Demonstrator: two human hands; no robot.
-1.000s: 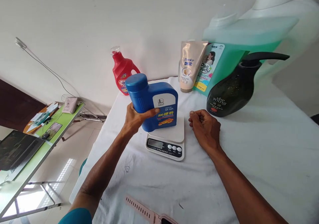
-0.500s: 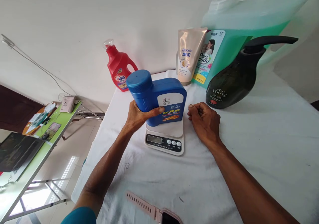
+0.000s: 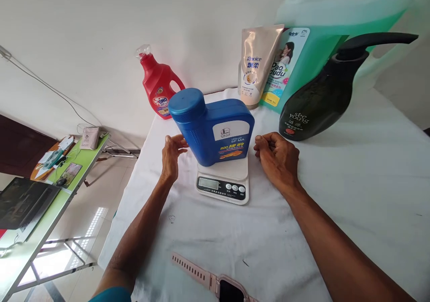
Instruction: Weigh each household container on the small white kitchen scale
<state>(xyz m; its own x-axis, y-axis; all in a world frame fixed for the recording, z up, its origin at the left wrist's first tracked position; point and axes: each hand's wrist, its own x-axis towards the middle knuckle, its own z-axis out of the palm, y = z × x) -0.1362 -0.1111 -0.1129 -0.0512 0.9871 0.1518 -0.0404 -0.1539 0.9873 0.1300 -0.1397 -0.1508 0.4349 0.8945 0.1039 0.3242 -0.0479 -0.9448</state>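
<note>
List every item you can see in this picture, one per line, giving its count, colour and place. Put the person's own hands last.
Blue bottle: 1, blue, standing on the scale.
Scale: 1, white, middle of the table.
Tablecloth: 1, white, over the table.
Detergent bottle: 1, red, back left.
Pouch: 1, beige, at the back.
Pump bottle: 1, black, back right.
Large jug: 1, green, behind the pump bottle.
Watch: 1, pink, near edge.
Side table: 1, green, far left.
Left hand: open, beside the blue bottle.
Right hand: curled, on the tablecloth.
</note>
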